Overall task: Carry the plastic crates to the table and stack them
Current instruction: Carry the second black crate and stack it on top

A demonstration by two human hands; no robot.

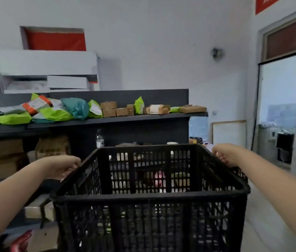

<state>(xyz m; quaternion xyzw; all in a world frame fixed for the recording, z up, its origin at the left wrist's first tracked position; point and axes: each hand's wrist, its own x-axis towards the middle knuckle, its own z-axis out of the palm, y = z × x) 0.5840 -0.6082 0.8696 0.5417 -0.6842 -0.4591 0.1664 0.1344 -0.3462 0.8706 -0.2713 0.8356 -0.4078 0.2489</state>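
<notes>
While the left hand [65,165] and right hand [224,154] each clamp a side rim of the black plastic crate [150,202], fingers curled over the top edge, the carry will likely go best with the crate kept level and close to the body. It hangs in the air in front of the person, not yet on any bench. It is a deep, open-topped box with slotted lattice walls, empty as far as can be seen. Beyond it stands a dark shelf [107,120] loaded with parcels [56,110].
</notes>
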